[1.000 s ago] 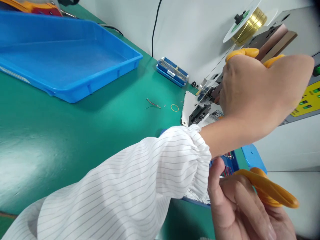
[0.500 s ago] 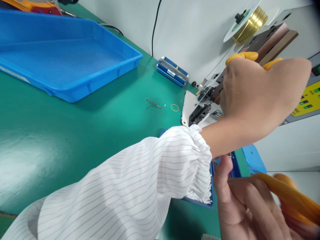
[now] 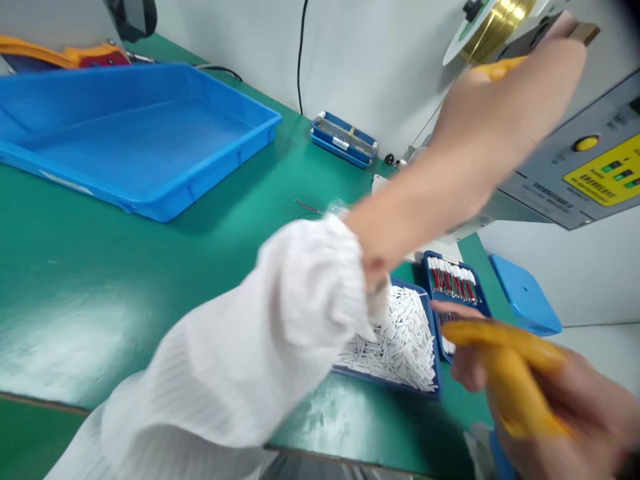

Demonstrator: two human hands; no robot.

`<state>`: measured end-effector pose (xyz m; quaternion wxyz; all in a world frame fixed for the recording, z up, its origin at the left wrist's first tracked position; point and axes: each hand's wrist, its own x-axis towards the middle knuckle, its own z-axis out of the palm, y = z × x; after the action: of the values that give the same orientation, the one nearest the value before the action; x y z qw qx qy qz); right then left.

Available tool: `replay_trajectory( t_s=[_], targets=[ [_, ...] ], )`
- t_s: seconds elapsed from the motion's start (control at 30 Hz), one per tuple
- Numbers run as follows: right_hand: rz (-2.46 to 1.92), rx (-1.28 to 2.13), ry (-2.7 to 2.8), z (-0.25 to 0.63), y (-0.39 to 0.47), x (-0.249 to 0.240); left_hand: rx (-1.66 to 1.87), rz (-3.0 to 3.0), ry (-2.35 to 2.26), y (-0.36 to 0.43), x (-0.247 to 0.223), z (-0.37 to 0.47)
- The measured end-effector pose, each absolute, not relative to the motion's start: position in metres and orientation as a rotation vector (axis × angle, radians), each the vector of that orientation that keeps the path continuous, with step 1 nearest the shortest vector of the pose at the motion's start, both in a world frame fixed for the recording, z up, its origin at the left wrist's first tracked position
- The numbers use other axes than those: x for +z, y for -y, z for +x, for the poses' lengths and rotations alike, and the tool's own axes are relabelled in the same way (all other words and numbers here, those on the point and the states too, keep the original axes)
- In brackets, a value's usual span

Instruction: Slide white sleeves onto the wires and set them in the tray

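1. Wire tray (image 3: 481, 289): 1, dark blue, on the green worktop (image 3: 320, 400), partly under right hand. Long axis runs top to bottom of view, foot leaning right.
2. Red-and-green wire leads (image 3: 454, 283): 2 rows visible. Upper row has white ends toward top of view, wires toward bottom; lower row looks reversed. Too small to count singly.
3. Right hand (image 3: 565, 393): fingers partly curled, fingertips over the wire tray. 2 yellow finger cots (image 3: 505, 340) visible. Motion blur, cannot tell if anything is gripped.
4. White tube tray (image 3: 434, 395): 1, just beside wire tray, toward view left. Holds a heap of slim white pieces (image 3: 400, 337), probably cut tubing; too many to count. Left sleeve (image 3: 300, 293) covers part.
5. Left hand (image 3: 515, 100): upper right, in front of the grey machine (image 3: 545, 193). 1 yellow cot visible; fingers mostly hidden, grip cannot be told.
6. Machine: 1 yellow button, 1 yellow panel, 1 gold spool (image 3: 493, 30) above.
7. Flat blue piece (image 3: 525, 293): 1, right of wire tray.
8. Loose wire (image 3: 307, 207): 1 red strand visible, near left cuff.
9. Small blue trays (image 3: 344, 140): 2, stacked, by the wall.
10. Large blue tray (image 3: 135, 147): 1, upper left.
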<state>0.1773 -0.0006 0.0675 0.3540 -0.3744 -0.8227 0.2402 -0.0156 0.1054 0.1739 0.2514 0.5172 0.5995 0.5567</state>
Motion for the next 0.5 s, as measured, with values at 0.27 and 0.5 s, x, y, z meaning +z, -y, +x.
replay_trajectory(
  t_s=[0.27,0.5],
  targets=[
    [-0.779,0.222,2.776,0.204,-0.078,0.028,1.16,2.296,-1.476,-0.07,0.091,-0.062],
    [-0.957,0.356,2.634,0.186,-0.081,0.002,0.863,2.335,-1.638,-0.04,0.026,-0.071]
  ],
)
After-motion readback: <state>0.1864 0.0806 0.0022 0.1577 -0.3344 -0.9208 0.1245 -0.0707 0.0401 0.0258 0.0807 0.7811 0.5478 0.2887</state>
